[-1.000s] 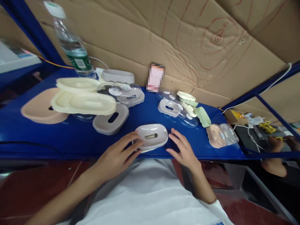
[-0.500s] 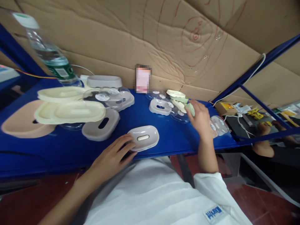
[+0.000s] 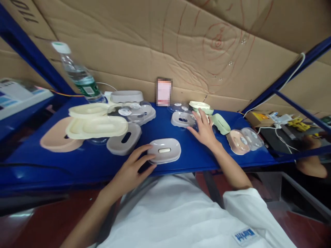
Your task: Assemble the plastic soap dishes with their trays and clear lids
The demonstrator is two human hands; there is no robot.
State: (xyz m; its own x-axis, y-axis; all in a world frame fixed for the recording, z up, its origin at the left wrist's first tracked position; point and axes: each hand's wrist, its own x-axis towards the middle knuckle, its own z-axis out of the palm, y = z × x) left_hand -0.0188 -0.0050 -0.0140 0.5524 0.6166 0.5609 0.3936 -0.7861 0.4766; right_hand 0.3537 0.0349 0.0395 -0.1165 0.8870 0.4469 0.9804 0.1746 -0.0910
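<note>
I see room right of the front grey dish; the left hand, probably touching, blocks its left.

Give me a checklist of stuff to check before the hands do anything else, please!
1. Left hand at the near gray dish: ok, fingers at its left end.
2. Near gray dish hollow side up: ok, with a cream piece showing in its slot.
3. Near gray dish well back from the table's front edge: not ok, it sits close to it.
4. Right hand touching something: cannot tell, its spread fingers hide what lies under them.
5. Bottle capped: ok, the white cap is on.
6. Peach dish uncovered: not ok, a cream tray partly covers it.
</note>
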